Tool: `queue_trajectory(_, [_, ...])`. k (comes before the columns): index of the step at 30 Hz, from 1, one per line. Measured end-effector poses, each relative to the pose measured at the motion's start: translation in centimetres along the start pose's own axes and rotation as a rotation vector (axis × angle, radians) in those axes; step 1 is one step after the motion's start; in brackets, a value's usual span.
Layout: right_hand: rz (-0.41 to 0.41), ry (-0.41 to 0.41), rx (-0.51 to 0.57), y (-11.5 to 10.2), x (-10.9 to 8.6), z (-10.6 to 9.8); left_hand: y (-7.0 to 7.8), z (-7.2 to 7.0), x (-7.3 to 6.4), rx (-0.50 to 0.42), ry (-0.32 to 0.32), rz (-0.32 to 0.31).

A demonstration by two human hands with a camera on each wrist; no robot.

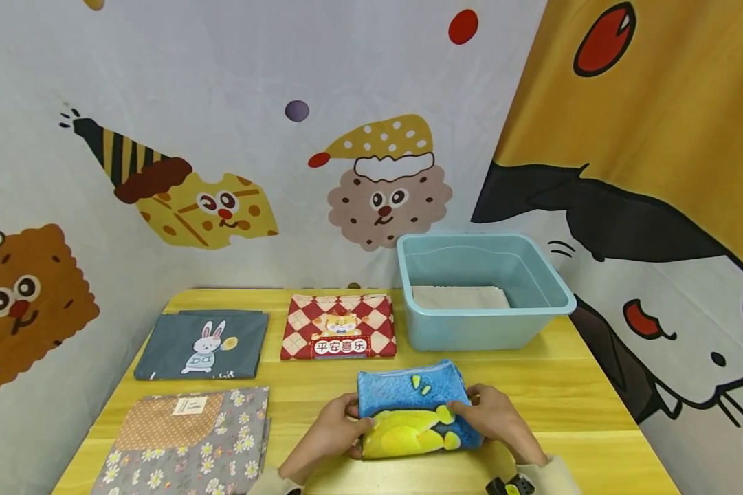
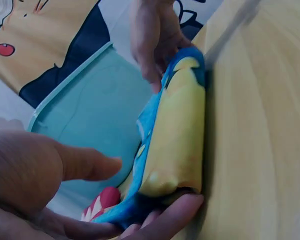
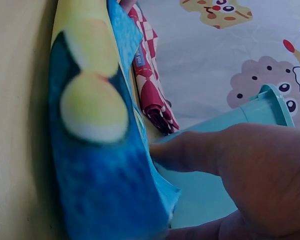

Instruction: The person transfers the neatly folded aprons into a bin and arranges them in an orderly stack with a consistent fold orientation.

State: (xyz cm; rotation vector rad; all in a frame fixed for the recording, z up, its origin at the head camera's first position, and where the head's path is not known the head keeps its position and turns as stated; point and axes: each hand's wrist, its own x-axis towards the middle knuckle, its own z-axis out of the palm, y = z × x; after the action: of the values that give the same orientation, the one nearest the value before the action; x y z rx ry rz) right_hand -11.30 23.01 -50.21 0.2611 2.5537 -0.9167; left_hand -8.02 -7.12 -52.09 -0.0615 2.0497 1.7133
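Observation:
A folded blue fuzzy cloth (image 1: pixel 402 390) with a yellow printed figure lies low in the middle of the head view, just above the yellow table. My left hand (image 1: pixel 336 426) holds its left end, thumb on the near side and fingers at its edge and underneath. At the other end my right hand (image 1: pixel 497 419) grips it, thumb on top and the other fingers largely hidden behind. In the left wrist view, the left fingers (image 2: pixel 172 215) curl against the bottom end of the folded cloth (image 2: pixel 177 135). The right thumb (image 3: pixel 185 152) rests along the cloth's edge in the right wrist view.
A light blue plastic bin (image 1: pixel 470 332) with a pale folded cloth (image 1: pixel 460 297) inside stands at the back right. Behind lies a red checked folded cloth (image 1: pixel 300 323). On the left are a dark rabbit-print cloth (image 1: pixel 161 344) and a grey floral cloth (image 1: pixel 223 454). Printed curtains surround the table (image 1: pixel 581 426).

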Motion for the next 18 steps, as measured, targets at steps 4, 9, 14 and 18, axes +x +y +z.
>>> queue_trajectory(4, [-0.002,-0.019,0.006,0.0,0.0,0.0,-0.2,0.8,-0.2,-0.005,0.035,0.042])
queue_trajectory(9, [-0.042,-0.052,-0.02,0.0,0.0,-0.1,-0.4,1.3,-0.2,-0.027,0.039,0.055])
queue_trajectory(14, [-0.042,-0.03,0.008,0.3,0.2,-0.1,-0.4,1.3,0.0,-0.022,0.057,0.044])
queue_trajectory(18, [-0.038,-0.003,0.024,0.8,0.2,0.0,-0.5,1.4,0.0,-0.034,0.057,0.063])
